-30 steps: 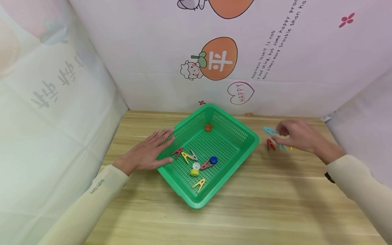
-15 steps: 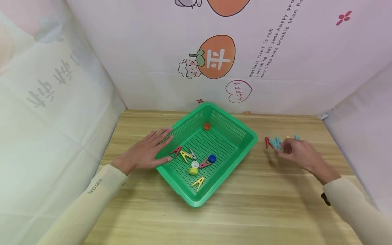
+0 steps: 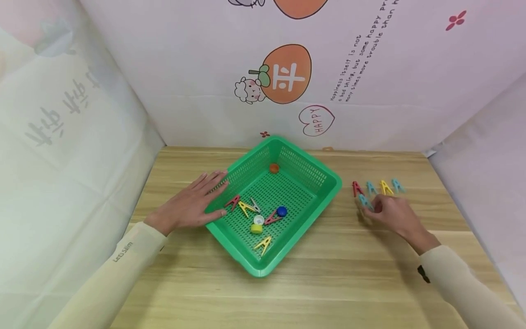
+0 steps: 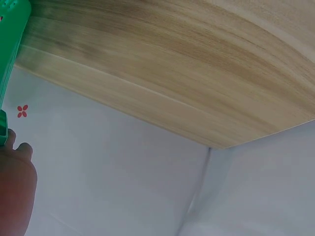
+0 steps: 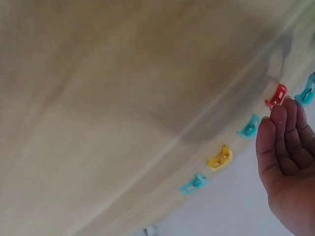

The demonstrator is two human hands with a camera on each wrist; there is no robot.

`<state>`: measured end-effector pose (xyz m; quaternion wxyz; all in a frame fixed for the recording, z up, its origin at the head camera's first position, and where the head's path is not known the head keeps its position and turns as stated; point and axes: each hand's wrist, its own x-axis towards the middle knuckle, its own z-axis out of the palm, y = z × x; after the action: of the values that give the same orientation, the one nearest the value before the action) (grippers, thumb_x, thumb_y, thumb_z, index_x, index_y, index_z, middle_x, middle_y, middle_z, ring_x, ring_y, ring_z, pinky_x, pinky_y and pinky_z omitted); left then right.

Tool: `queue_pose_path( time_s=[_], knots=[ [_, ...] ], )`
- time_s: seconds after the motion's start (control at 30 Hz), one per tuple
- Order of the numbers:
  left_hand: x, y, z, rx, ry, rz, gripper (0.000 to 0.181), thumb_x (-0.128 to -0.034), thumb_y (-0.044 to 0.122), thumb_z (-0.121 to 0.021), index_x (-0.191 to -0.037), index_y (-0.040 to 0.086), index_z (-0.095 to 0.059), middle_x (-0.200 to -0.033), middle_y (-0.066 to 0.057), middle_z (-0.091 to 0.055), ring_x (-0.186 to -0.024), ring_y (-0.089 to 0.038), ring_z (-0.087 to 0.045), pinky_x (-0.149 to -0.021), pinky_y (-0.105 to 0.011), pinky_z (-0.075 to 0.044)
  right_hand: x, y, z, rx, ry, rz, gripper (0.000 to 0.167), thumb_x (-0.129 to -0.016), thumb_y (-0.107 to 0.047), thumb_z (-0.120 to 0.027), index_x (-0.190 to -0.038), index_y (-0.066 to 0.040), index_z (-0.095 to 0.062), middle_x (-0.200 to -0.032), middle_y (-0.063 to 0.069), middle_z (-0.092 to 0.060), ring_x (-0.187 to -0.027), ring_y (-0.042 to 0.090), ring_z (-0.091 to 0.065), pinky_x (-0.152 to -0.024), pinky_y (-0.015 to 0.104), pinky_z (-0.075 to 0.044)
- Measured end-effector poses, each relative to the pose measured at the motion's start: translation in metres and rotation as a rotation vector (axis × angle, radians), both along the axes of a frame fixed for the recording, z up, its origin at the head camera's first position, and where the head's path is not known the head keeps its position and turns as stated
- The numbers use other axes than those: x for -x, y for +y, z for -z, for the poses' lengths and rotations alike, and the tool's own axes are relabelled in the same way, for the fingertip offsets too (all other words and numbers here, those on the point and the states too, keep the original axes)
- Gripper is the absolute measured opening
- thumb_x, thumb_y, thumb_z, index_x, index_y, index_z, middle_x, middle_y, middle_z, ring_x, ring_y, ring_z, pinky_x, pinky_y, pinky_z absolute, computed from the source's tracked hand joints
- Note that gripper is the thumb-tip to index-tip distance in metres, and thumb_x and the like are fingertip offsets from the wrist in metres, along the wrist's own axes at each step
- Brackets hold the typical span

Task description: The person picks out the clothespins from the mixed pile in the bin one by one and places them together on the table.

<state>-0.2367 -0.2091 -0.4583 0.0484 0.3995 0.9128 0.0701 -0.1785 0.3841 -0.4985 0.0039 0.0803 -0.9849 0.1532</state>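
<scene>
My right hand point(image 3: 393, 216) pinches a light blue clothespin point(image 3: 365, 202) low over the table, just in front of a row of clothespins. That row runs from a red clothespin point(image 3: 357, 188) through a blue one point(image 3: 371, 188) and a yellow one point(image 3: 386, 188) to another blue one point(image 3: 397, 185). In the right wrist view the held blue clothespin point(image 5: 306, 93) shows at the fingertips, partly cut off by the frame edge. On the left rim of a green basket point(image 3: 294, 243) rests my left hand point(image 3: 186, 204), its fingers straight and spread.
Inside the basket lie a red clothespin point(image 3: 233, 202), yellow clothespins point(image 3: 263, 246), a grey clothespin point(image 3: 255, 205) and a pink one point(image 3: 273, 218). Blue point(image 3: 281, 211), white point(image 3: 258, 220), yellow point(image 3: 256, 228) and orange caps point(image 3: 274, 168) lie there too. A printed cloth wall point(image 3: 197, 105) stands behind the table.
My right hand has come down and toward me with the blue clothespin, which is now in front of the row. The row shows more fully. My left hand stays on the basket rim.
</scene>
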Motion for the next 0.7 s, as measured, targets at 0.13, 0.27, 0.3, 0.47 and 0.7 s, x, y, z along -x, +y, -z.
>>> queue_pose_path(
  time_s=[0.13,0.27,0.3,0.47,0.7],
  knots=[
    [0.000,0.000,0.000,0.001,-0.001,0.002,0.089,-0.1083,0.057,-0.056,-0.173,0.005,-0.025,-0.185,-0.012,-0.005,-0.172,-0.033,-0.008,-0.141,-0.054,-0.010,-0.004,0.001,0.008,0.017,-0.040,0.026,0.035,-0.098,-0.036,-0.081,-0.087,-0.004,-0.074,-0.074,0.002,-0.070,-0.064,0.013,-0.058,-0.057,0.027,-0.050],
    [0.000,0.000,-0.002,0.000,0.001,0.004,0.088,-0.1083,0.057,-0.056,-0.173,0.004,-0.026,-0.185,-0.014,-0.007,-0.172,-0.034,-0.009,-0.141,-0.054,-0.010,-0.009,0.003,0.013,0.015,-0.084,0.047,0.038,-0.099,-0.041,-0.079,-0.084,-0.007,-0.072,-0.076,0.002,-0.070,-0.066,0.015,-0.058,-0.060,0.029,-0.050],
    [0.000,0.000,-0.002,0.000,0.001,0.005,0.088,-0.1082,0.056,-0.057,-0.172,0.004,-0.026,-0.185,-0.014,-0.007,-0.172,-0.034,-0.009,-0.141,-0.055,-0.010,-0.010,0.003,0.014,0.016,-0.092,0.050,0.039,-0.100,-0.042,-0.078,-0.084,-0.007,-0.072,-0.076,0.002,-0.070,-0.067,0.015,-0.059,-0.060,0.030,-0.051],
    [-0.001,0.000,-0.003,0.000,-0.002,0.003,0.088,-0.1082,0.055,-0.057,-0.172,0.003,-0.027,-0.185,-0.014,-0.007,-0.172,-0.035,-0.009,-0.141,-0.055,-0.010,-0.014,0.000,0.017,0.023,-0.106,0.060,0.042,-0.100,-0.046,-0.078,-0.086,-0.007,-0.071,-0.078,0.004,-0.071,-0.068,0.016,-0.059,-0.062,0.032,-0.052],
    [0.000,0.000,-0.001,-0.003,0.002,0.005,0.088,-0.1084,0.055,-0.057,-0.172,0.003,-0.026,-0.185,-0.015,-0.007,-0.172,-0.035,-0.009,-0.141,-0.055,-0.010,-0.013,-0.004,0.020,0.006,-0.083,0.068,0.043,-0.100,-0.046,-0.078,-0.083,-0.007,-0.069,-0.077,0.004,-0.070,-0.067,0.016,-0.056,-0.061,0.031,-0.050]
  ],
)
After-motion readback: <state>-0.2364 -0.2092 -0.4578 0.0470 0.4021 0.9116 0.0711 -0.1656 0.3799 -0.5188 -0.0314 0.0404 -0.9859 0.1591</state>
